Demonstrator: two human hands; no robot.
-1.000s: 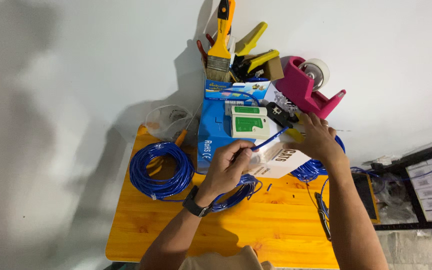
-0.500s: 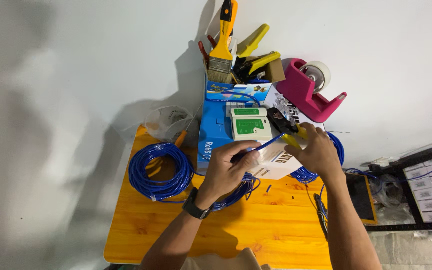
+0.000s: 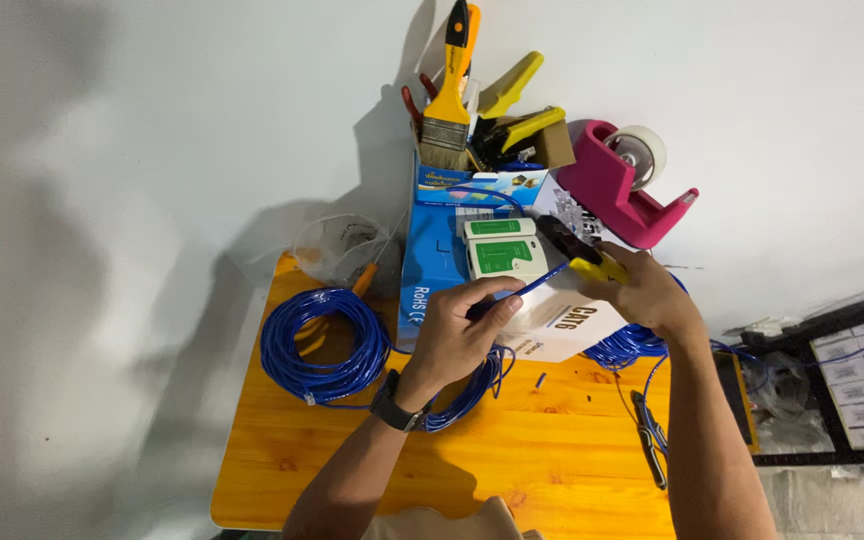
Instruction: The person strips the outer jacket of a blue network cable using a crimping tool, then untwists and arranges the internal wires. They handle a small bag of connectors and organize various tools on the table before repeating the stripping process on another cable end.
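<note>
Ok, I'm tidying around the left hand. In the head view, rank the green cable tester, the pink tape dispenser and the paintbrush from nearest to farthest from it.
1. Green cable tester: just above the left hand.
2. Paintbrush: straight up, standing in the tool holder.
3. Pink tape dispenser: up and to the right.

Thin blue cable end (image 3: 527,291), level, into yellow-handled crimper (image 3: 582,262)

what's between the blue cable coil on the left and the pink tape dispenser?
Head view: the blue box, with the green-and-white cable tester beside it, sits between the blue cable coil and pink tape dispenser.
</note>
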